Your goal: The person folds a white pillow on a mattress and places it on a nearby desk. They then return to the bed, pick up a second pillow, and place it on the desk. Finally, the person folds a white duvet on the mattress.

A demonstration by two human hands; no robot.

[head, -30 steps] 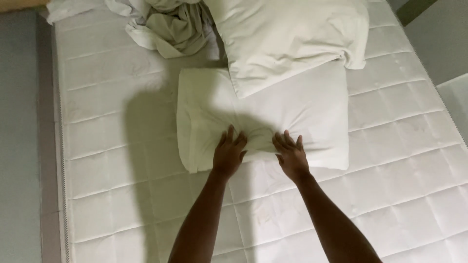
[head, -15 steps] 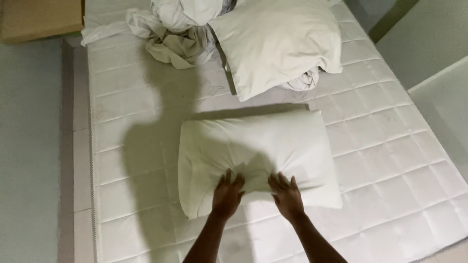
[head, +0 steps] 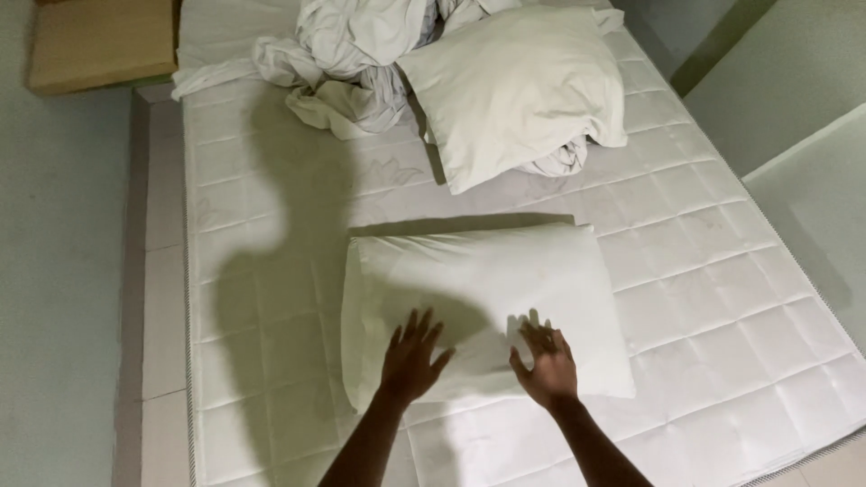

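Note:
A white pillow [head: 487,298] lies flat on the bare quilted mattress [head: 686,271]. My left hand [head: 410,356] hovers over the pillow's near edge with fingers spread, holding nothing. My right hand [head: 544,361] is beside it, also with fingers apart, just above the pillow's near side. Neither hand grips the fabric. A second, larger white pillow [head: 519,90] rests tilted farther up the mattress.
A heap of crumpled white sheets [head: 361,63] lies at the head of the mattress beside the second pillow. A wooden bedside piece [head: 99,45] stands at the far left. Grey floor runs along the left; another white surface [head: 812,189] sits at right.
Both hands were pressing into the pillow's near edge; now they have lifted off with fingers spread. The view has pulled back, showing more of the mattress.

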